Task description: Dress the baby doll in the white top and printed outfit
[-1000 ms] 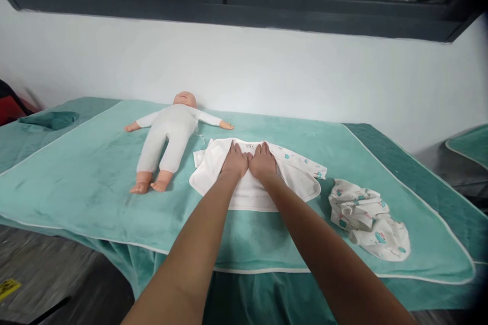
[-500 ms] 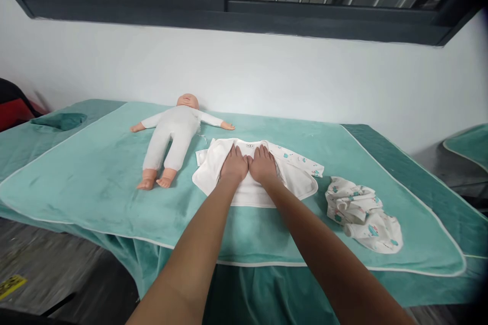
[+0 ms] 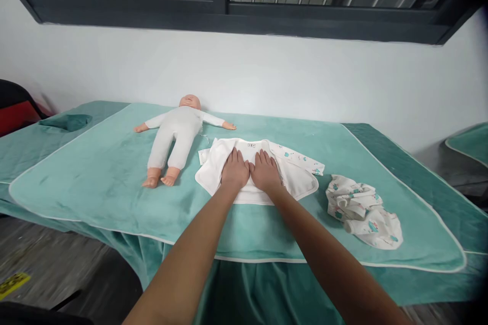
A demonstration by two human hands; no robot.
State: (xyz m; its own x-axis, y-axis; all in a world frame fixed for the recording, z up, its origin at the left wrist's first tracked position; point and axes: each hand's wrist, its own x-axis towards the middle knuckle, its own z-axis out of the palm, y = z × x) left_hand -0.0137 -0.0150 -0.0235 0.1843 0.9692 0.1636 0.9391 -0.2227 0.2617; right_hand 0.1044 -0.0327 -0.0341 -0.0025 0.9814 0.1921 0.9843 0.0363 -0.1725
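a long-sleeved baby shirt (image 3: 244,195) lies spread, pale inner side up, on the teal blanket (image 3: 95,177), just beside the baby doll (image 3: 175,129), to the right of its legs and nearer the wearer. the left hand (image 3: 235,168) and right hand (image 3: 266,168) rest palm down on the middle of the shirt, fingers straight and close together, thumbs meeting or nearly so; neither seems to have hold of anything, though i cannot tell whether cloth is caught beneath the palms. the shirt looks like light, soft cotton: it should drape and crease easily, with little risk of slipping or breaking, and would be best taken by the two front edges or the shoulders, clear of the loose sleeves. inside its neckline is a small dark printed label (image 3: 251,145), too small to read. small teal and reddish motifs dot the sleeve and the crumpled printed garment (image 3: 364,213), farther right of the doll. a yellow-and-black floor sticker (image 3: 13,285), nearer the wearer and left of the doll, is illegible.
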